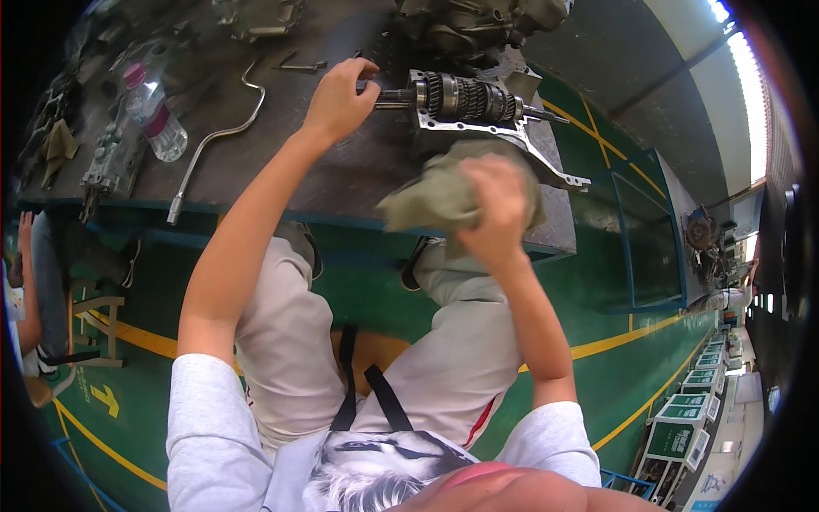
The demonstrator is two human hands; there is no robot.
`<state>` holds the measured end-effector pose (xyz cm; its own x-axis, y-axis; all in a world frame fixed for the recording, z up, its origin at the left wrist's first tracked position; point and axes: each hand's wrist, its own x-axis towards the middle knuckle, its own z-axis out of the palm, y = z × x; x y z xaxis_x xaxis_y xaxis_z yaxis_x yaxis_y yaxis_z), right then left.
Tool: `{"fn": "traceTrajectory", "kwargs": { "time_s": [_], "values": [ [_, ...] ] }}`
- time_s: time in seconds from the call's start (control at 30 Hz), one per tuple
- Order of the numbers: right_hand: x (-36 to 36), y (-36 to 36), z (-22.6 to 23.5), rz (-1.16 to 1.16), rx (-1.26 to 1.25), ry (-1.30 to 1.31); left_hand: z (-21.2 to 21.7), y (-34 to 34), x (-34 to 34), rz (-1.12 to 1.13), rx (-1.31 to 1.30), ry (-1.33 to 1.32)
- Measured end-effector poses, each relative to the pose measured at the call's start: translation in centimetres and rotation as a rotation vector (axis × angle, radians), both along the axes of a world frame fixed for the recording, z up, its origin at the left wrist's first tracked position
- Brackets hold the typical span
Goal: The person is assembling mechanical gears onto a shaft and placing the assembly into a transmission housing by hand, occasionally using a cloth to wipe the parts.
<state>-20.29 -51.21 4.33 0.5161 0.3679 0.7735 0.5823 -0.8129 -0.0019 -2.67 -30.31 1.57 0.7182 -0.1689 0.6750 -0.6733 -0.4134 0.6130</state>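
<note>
On the metal-topped workbench (341, 183), a shaft with several gears (469, 98) lies in an open silver gearbox housing half (478, 128). My left hand (339, 101) is at the left end of this gear shaft, its fingers curled about the end; part of the grip is hidden. Nearer to me, my right hand (499, 200) is closed on a crumpled olive-grey rag (435, 192), held in front of the housing. Hand and rag are both smeared by motion.
Left of my arm lie a bent metal wrench bar (213, 136), a water bottle (156, 119) and a metal valve body (111, 162). A small tool (303, 66) lies farther back. A large metal casing (478, 26) stands behind the gears. Another person's arm (27, 282) shows far left.
</note>
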Motion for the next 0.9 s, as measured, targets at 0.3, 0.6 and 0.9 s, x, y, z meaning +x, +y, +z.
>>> {"fn": "traceTrajectory", "kwargs": {
  "time_s": [0.3, 0.6, 0.9],
  "values": [
    [1.4, -0.1, -3.4, -0.248, -0.332, 0.525, 3.0, -4.0, 0.3, -0.224, 0.171, -0.196],
    [-2.0, 5.9, -1.8, -0.045, -0.434, 0.516, 3.2, -12.2, 1.2, -0.046, 0.608, -0.304],
    [-3.7, 9.9, -5.9, 0.312, -0.544, 0.497, 4.0, -12.1, 2.3, -0.156, 0.678, -0.157]
  ]
}}
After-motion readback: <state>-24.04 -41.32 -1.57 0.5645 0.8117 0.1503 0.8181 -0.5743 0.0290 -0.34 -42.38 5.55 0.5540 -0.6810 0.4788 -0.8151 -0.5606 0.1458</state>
